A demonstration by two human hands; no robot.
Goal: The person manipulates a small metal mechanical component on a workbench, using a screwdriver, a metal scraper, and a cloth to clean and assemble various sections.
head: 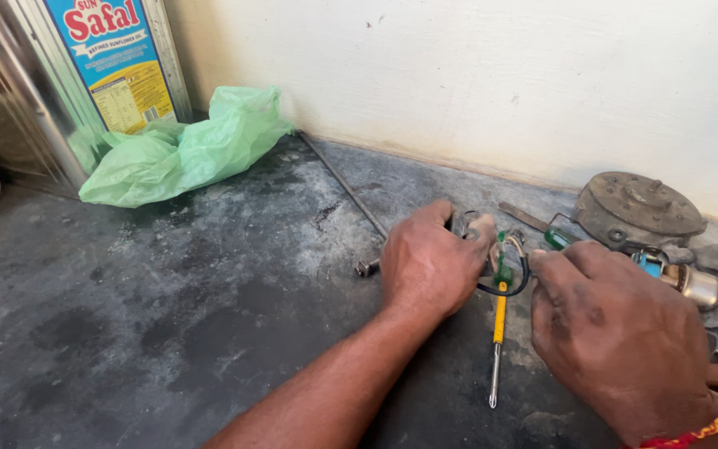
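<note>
Both hands meet over a small metal part (469, 226) with a black wire loop (515, 281) on the dark surface (168, 316): left hand (430, 264) clamped on it, right hand (612, 333) touching just right; a yellow screwdriver (499, 333) lies between.

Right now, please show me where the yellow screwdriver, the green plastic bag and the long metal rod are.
yellow screwdriver (500, 320): head view, on its yellow handle.
green plastic bag (184, 150): head view, on its crumpled middle.
long metal rod (344, 187): head view, on its bare shaft.
</note>
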